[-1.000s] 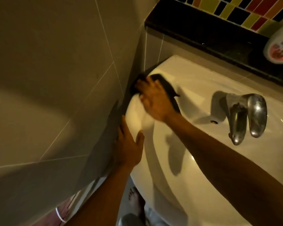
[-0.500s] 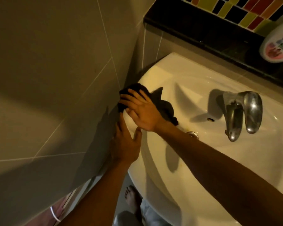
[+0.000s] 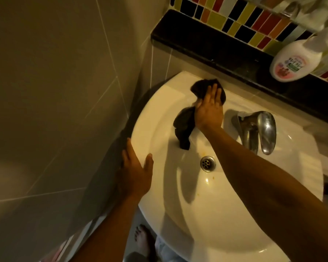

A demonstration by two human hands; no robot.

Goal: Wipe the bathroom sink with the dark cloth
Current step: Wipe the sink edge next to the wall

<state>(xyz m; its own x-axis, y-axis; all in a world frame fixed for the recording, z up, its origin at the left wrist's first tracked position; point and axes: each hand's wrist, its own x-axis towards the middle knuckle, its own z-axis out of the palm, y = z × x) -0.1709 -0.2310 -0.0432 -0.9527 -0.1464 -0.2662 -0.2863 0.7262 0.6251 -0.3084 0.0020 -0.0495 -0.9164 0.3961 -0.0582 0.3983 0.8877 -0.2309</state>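
The white bathroom sink (image 3: 178,214) fills the middle of the view, with a metal drain (image 3: 208,163) in its bowl. My right hand (image 3: 208,110) presses flat on the dark cloth (image 3: 184,123) at the sink's back rim, left of the chrome tap (image 3: 261,133). One end of the cloth bunches beyond my fingertips; the other end trails down into the bowl. My left hand (image 3: 134,173) rests with fingers spread on the sink's left edge, next to the wall, holding nothing.
A tiled wall (image 3: 55,91) stands close on the left. Behind the sink runs a black ledge (image 3: 225,52) with a white bottle (image 3: 290,61) on it, under multicoloured tiles. My bare foot (image 3: 142,241) shows on the floor below.
My right hand has slid the cloth from the sink's left edge near the wall to the back rim beside the tap. My left hand has stayed on the left edge.
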